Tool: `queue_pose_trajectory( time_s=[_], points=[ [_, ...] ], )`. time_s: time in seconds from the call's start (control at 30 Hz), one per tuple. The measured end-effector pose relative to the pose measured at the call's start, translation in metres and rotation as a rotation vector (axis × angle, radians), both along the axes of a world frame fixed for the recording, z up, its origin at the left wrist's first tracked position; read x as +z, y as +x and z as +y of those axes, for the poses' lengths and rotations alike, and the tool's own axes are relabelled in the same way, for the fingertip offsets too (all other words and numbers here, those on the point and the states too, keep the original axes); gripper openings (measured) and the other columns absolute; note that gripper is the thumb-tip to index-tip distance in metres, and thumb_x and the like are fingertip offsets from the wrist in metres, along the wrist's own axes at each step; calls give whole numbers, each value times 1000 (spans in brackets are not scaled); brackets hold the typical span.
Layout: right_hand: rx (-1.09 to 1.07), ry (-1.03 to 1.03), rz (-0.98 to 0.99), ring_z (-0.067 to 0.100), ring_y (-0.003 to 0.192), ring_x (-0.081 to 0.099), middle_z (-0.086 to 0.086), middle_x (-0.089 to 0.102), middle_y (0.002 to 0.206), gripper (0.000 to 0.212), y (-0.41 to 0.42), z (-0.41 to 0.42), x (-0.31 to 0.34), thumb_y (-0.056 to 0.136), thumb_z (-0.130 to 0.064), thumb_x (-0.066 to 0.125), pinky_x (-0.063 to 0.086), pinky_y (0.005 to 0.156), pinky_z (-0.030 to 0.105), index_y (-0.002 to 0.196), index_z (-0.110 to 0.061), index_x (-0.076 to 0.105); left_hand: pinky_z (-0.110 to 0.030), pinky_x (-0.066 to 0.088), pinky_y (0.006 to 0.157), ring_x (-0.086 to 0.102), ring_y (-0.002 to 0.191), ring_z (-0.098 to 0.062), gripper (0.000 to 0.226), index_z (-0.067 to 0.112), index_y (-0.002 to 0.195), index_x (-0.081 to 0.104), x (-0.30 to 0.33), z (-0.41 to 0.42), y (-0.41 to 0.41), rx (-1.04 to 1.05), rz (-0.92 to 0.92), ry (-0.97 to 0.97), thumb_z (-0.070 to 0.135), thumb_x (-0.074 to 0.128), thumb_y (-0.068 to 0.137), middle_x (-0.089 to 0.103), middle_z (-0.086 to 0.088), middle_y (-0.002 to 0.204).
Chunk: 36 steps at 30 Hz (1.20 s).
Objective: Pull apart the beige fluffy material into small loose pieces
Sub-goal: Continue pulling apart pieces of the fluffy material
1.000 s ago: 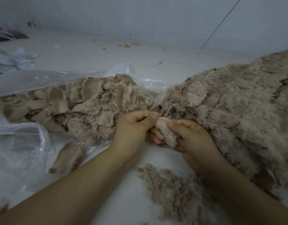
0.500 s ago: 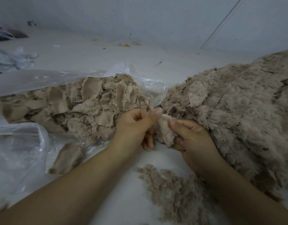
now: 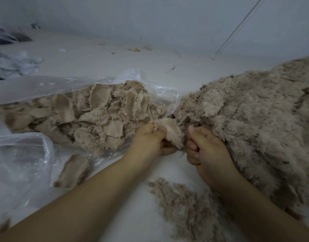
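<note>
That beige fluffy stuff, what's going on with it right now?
A person is tearing it up by hand. The left hand pinches a small beige piece, while the right hand grips the edge of the big fluffy pile beside it. An open clear plastic bag on the left holds many flatter pieces, and loose shreds lie on the white surface between the forearms.
</note>
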State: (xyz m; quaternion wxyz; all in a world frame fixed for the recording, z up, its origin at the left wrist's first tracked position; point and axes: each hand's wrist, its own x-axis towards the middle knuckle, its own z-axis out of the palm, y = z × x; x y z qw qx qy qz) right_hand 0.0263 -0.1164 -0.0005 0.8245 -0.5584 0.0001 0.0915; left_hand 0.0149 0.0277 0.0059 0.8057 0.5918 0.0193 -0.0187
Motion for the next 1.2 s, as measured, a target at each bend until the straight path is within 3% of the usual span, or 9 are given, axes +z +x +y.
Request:
queue_pose_trajectory(
  time_s=[0.1,0.2,0.27,0.37,0.5,0.73,0.9,1.07,1.2],
  points=[
    [-7,-13,-13,5,36,24,-4,36,49,25,0,0,0,97,-24,53,22,35,14,74,-14,52,-39,59,83,71,94,-32,24,-4,103,65,1,3,4,29,-51,21,4,43,101,72,-21,100],
    [11,-1,-31,6,37,23,-4,34,51,27,1,-1,1,79,-40,62,21,36,16,75,-15,52,-32,55,57,64,65,-30,17,-7,92,63,2,7,2,65,-94,136,6,52,97,68,-18,77],
    [34,-9,-65,7,39,23,-3,34,53,32,-1,-3,1,74,-47,64,22,37,17,76,-16,53,-22,40,42,48,48,-17,17,4,78,60,3,7,-1,69,-103,214,6,58,94,53,-7,56],
    [95,-72,-161,6,38,34,-4,44,52,32,-4,-3,1,80,-47,65,30,37,17,71,-17,63,-18,29,37,36,40,-12,24,11,70,58,6,5,-5,-27,-84,245,6,60,93,44,-3,49],
    [74,-147,-178,6,39,41,0,49,47,44,-6,-2,1,82,-35,65,36,38,17,83,9,59,-16,22,36,29,41,-14,17,-3,83,57,8,2,-7,-88,-55,252,9,59,95,37,-8,57],
    [154,-91,-222,0,37,50,-5,56,45,24,-8,-1,2,86,-19,60,39,39,11,69,-5,68,-13,30,34,40,33,-7,19,-4,84,61,8,0,-7,11,-137,228,13,63,93,50,2,47],
    [115,-94,-161,1,35,48,-4,55,44,39,-8,1,2,95,-3,52,38,37,12,63,-9,74,-14,28,36,33,29,-15,32,-5,69,64,4,6,-2,178,-170,206,11,58,96,44,-5,42],
    [52,-40,-80,2,35,48,-3,50,44,22,-7,1,4,96,-9,52,39,36,15,85,6,65,-15,28,36,32,29,-16,30,2,69,61,2,16,4,264,-177,199,10,55,98,45,-4,43],
    [114,-40,-159,0,38,53,-6,58,47,22,-8,0,2,96,-10,52,41,39,12,90,6,64,-14,26,35,36,29,-16,55,-12,84,54,2,9,-1,154,-158,175,42,64,87,45,-5,45]
  ],
)
